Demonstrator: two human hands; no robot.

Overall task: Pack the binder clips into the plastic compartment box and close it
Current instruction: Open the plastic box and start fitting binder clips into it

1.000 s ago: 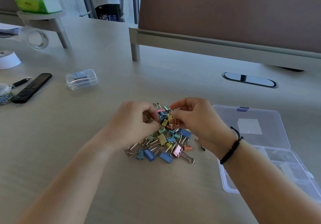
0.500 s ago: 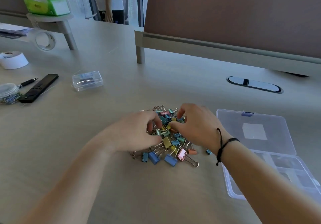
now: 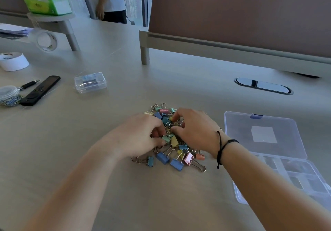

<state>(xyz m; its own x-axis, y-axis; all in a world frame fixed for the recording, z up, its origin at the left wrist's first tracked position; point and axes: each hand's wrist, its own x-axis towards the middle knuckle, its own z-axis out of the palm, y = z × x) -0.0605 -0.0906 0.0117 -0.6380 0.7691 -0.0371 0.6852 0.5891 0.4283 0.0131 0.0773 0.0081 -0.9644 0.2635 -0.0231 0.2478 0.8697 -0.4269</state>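
Beige table point(image 3: 75, 141): binder clips point(image 3: 172, 152), open compartment box point(image 3: 268, 152), remote point(image 3: 40, 91), tape rolls point(image 3: 13, 61).

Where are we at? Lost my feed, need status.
Both hands in the clip pile, left hand and right hand picking. Box open, right side. Nothing blocking.

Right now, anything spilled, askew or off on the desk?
Binder clips lie in a loose tangled heap on the table, none visibly in the open compartment box to its right. Both hands, left and right, dig into the pile. Nothing looks damaged.
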